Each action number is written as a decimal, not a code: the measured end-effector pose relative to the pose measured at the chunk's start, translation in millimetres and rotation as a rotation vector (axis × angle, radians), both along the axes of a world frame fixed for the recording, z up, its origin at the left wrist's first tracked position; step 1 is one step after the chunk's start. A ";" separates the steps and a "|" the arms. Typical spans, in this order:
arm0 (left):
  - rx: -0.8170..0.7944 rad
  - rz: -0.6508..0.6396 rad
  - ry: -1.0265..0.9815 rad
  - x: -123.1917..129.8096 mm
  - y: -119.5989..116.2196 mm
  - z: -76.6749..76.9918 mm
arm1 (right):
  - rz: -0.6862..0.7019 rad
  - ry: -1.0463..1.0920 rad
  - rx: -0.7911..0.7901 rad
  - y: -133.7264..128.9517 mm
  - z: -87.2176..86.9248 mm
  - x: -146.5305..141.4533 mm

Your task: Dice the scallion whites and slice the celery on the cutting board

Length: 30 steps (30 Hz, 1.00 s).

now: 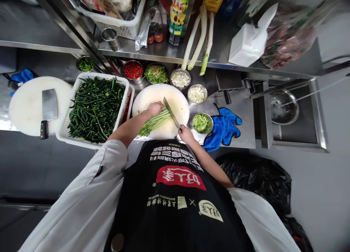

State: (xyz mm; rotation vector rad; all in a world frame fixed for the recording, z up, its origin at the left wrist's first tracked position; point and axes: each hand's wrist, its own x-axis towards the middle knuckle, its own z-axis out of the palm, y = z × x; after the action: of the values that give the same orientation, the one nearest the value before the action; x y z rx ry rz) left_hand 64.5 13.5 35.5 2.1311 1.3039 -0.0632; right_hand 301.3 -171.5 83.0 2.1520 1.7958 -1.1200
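Note:
A bunch of thin green stalks (156, 121) lies slantwise on a round white cutting board (164, 91), its leafy end towards the lower left. My left hand (155, 109) presses on the upper side of the bunch with curled fingers. In my right hand (186, 134) is the dark handle of a kitchen knife (172, 113). The blade points up and left across the board, close beside the right end of the stalks. A few small green bits lie on the board near the blade.
Left of the board stand a white basket of green chillies (97, 108) and another board (35, 106) bearing a cleaver (49, 106). Bowls of chopped vegetables surround the board, including green pieces (201, 123). A blue cloth (225, 126) lies right, before a sink (298, 131). Leeks (201, 38) overhang the shelf.

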 end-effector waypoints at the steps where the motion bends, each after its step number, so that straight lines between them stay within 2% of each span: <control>1: 0.011 0.018 -0.012 -1.4 2.4 1.2 | -0.004 0.002 -0.004 -0.2 -0.4 0.2; 5: 0.014 0.215 -0.119 -9.0 14.9 8.4 | -0.007 -0.001 0.001 -1.1 -1.8 1.0; 7: -0.102 0.324 -0.179 -12.0 21.2 12.1 | 0.002 -0.007 0.014 -1.4 -2.1 1.1; 11: -0.423 0.443 -0.166 -12.0 40.9 17.2 | 0.001 -0.006 0.010 -1.7 -2.7 0.8; 13: -0.382 0.536 -0.193 -9.0 58.2 18.0 | -0.010 0.002 0.006 -1.9 -3.1 0.7; 15: -0.215 0.621 -0.262 -6.2 76.9 17.3 | -0.018 0.009 0.005 -2.1 -3.0 0.5; 17: -0.080 0.619 -0.261 -5.6 89.3 15.6 | -0.018 0.009 0.008 -2.2 -2.3 0.2; 18: -0.055 0.572 -0.209 -6.7 90.5 14.6 | -0.018 0.008 0.010 -2.3 -1.7 -0.1; 21: -0.122 0.316 0.027 -14.0 67.1 11.9 | -0.028 0.013 0.012 -2.2 -0.1 -0.7; 23: -0.184 0.141 0.102 -18.8 31.7 10.3 | -0.040 0.027 0.010 -1.7 0.3 -0.4; 24: -0.183 0.095 0.097 -20.0 10.9 9.4 | -0.042 0.031 0.012 -1.3 0.3 0.2; 27: -0.098 0.060 0.116 -15.4 -48.7 6.1 | -0.030 0.043 0.030 0.2 0.0 4.2; 30: -0.013 0.053 0.199 -1.9 -86.0 0.8 | -0.016 0.056 0.027 0.5 0.9 9.9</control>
State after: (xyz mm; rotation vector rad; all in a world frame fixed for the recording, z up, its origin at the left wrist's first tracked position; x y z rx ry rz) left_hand 62.6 -72.5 36.3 2.1211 1.4678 -0.2666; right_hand 311.2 -171.0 83.9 2.1746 1.8309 -1.1777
